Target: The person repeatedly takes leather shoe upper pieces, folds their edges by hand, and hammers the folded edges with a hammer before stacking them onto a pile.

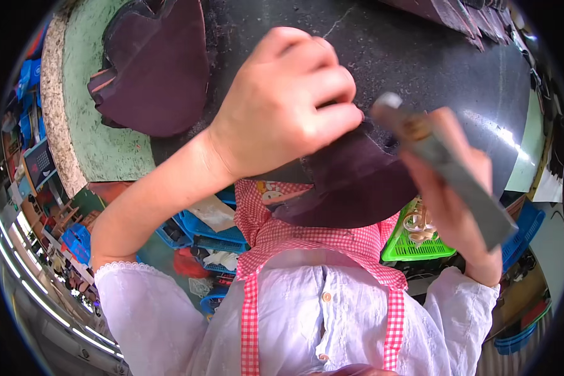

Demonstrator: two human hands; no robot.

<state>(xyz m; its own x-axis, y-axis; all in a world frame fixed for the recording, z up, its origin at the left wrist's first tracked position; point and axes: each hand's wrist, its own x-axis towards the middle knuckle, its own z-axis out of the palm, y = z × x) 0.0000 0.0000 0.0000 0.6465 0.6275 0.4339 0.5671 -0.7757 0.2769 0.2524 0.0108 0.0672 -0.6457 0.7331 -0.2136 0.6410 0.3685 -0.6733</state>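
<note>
The maroon sheet (357,185) lies at the black mat's (429,69) near edge, its work seemingly unfinished. Left hand (291,97) curls over it, pinching what I cannot tell; right hand (433,189) clasps a hammer (460,175).

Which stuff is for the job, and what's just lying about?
Job, it seems:
- hammer, in the right hand
- dark plum piece by the left hand
- probably the matching pieces, left

Lying about, apparently:
- green basket
- blue basket

Text: none legible | numbers: none legible (background too small, blurred)
</note>
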